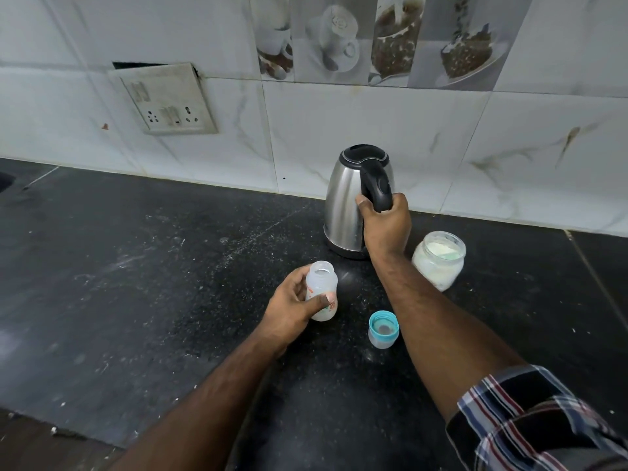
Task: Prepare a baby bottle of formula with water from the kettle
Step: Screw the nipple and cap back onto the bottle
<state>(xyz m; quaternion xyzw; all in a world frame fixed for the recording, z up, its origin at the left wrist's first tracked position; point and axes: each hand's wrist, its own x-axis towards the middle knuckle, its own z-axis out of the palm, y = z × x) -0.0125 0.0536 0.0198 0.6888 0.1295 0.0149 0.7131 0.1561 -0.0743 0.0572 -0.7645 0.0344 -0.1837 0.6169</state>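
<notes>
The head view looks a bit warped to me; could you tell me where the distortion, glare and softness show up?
In the head view, the wide lens bows the tile lines and the countertop edge; soft reflections streak the steel kettle held by the right hand; the bottle in the left hand is fairly sharp, while the plaid sleeve at the corner looks smeared.

Steel kettle [350, 202] with black lid shut and black handle, upright near counter's back edge against tiled wall. Translucent baby bottle [322, 290], uncapped, upright, mid-counter in front of kettle. Teal-ringed bottle cap [383, 329] standing just right of bottle. Open glass jar [438, 260] of white formula powder, tilted, right of kettle.
</notes>
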